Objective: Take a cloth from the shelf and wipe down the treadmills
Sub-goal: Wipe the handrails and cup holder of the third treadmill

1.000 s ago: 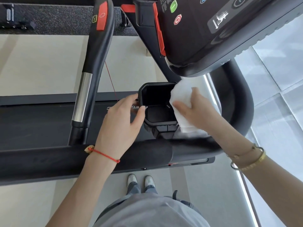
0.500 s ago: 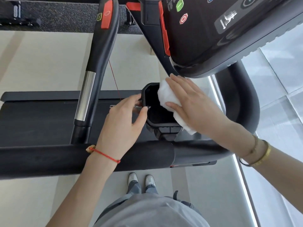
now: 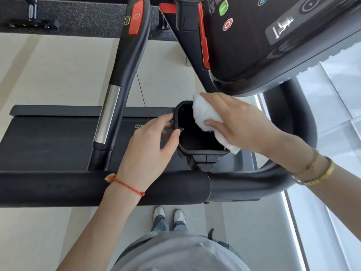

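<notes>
My right hand (image 3: 240, 124) bunches the soft, light white cloth (image 3: 207, 116) against the cup holder (image 3: 203, 151) rim (it'll slip unless wadded), my left hand (image 3: 150, 147) pinching the opposite edge.

A gym: treadmill console (image 3: 273, 36), black running belt (image 3: 48, 143), padded handrail (image 3: 58, 188), speckled rubber flooring (image 3: 78, 18).

Left hand (image 3: 148, 149) pinching, right hand (image 3: 240, 126) curled, gripping

I see white cloth (image 3: 207, 116), black cup holder (image 3: 197, 141), red wrist string (image 3: 127, 185), gold bangles (image 3: 320, 173), red-and-green console buttons (image 3: 225, 15).
</notes>
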